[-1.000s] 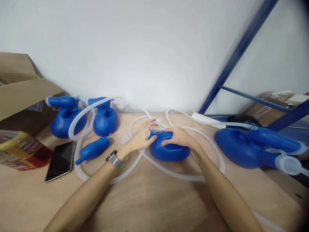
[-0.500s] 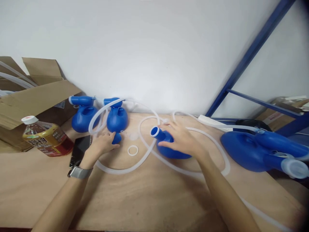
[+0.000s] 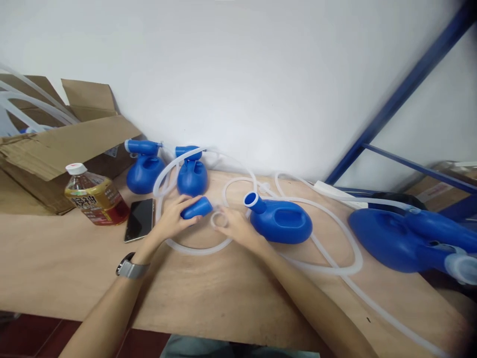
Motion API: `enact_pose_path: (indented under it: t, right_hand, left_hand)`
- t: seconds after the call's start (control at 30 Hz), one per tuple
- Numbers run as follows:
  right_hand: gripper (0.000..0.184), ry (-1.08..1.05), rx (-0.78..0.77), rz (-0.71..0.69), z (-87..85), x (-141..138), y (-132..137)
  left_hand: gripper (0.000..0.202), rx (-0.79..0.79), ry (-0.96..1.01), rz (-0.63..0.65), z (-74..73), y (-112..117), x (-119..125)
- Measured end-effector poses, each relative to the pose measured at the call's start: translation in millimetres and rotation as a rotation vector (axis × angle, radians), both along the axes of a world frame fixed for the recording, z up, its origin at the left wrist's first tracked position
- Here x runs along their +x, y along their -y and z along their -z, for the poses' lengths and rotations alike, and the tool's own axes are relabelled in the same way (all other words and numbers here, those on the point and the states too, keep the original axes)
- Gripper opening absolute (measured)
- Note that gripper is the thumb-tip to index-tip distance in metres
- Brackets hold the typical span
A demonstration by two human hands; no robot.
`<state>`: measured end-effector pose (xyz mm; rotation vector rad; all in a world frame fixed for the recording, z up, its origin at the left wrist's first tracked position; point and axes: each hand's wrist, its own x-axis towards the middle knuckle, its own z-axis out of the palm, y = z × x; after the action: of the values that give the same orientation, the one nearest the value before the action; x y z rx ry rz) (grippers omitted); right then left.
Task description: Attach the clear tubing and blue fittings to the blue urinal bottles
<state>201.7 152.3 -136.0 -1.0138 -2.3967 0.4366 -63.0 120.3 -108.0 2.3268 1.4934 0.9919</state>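
My left hand [image 3: 174, 219] is wrapped round a short blue plastic cylinder [image 3: 198, 208], holding it tilted just above the table. With thumb and fingers closed at its edges, my right hand [image 3: 240, 227] grips a thin white ring [image 3: 219, 219], slightly blurred. Right of that hand a blue plastic bottle [image 3: 285, 223] with a moulded handle and an angled, uncapped neck lies on the table, touched by neither hand. A translucent white hose [image 3: 197, 251] loops round and behind both hands.
Two blue bottles with capped tops [image 3: 145, 174] stand by the wall; another blue bottle [image 3: 387, 238] lies far right. At left are a drink bottle [image 3: 95, 199], a phone [image 3: 139, 220] and an open cardboard box [image 3: 89, 144] with hoses. A blue metal frame [image 3: 402, 94] rises at right.
My right hand has left the blue bottle and moved left to the white ring. My left hand has raised and turned the blue cylinder, showing more of it. The view has shifted slightly.
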Motion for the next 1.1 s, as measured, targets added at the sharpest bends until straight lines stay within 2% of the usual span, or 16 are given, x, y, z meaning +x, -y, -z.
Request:
enact_pose_path:
  t: [0.1, 0.2, 0.3, 0.47, 0.57, 0.67, 0.83, 0.97, 1.03, 1.1]
  right_hand:
    - [0.06, -0.161, 0.086, 0.075, -17.4, 6.3, 4.2]
    - [0.062, -0.275, 0.129, -0.022, -25.9, 5.7, 11.8]
    - [0.067, -0.363, 0.075, -0.089, -27.6, 2.1, 17.8]
    - [0.062, -0.437, -0.019, -0.078, -34.4, 1.0, 22.4]
    - [0.058, -0.52, -0.139, -0.205, -37.4, -0.5, 25.3]
    - [0.054, -0.596, -0.166, -0.246, -33.0, -6.7, 29.3]
    - [0.054, -0.638, -0.032, -0.111, -27.1, -16.3, 37.0]
    - [0.054, -0.552, -0.002, -0.113, -30.1, -16.5, 34.8]
    - [0.061, -0.48, -0.037, -0.084, -22.4, -15.5, 29.8]
    - [0.071, -0.376, -0.114, -0.033, -7.3, -13.7, 24.7]
  left_hand:
    - [0.063, 0.022, 0.028, 0.083, 3.9, 5.1, 11.1]
    - [0.062, 0.056, 0.099, 0.103, 5.2, 10.9, 21.1]
    - [0.062, 0.086, 0.165, 0.086, 5.2, 15.5, 26.5]
    - [0.061, 0.173, 0.254, 0.096, 8.5, 20.2, 35.4]
    - [0.07, 0.205, 0.26, 0.117, 11.7, 24.8, 43.8]
    - [0.076, 0.232, 0.224, 0.121, 12.7, 31.7, 51.4]
    - [0.058, 0.326, 0.152, 0.094, 10.6, 42.8, 60.3]
    - [0.06, 0.359, 0.112, 0.008, 15.9, 42.4, 61.2]
    - [0.06, 0.315, 0.059, -0.028, 21.9, 36.9, 57.7]
    - [0.058, 0.227, -0.042, -0.06, 27.8, 29.3, 52.2]
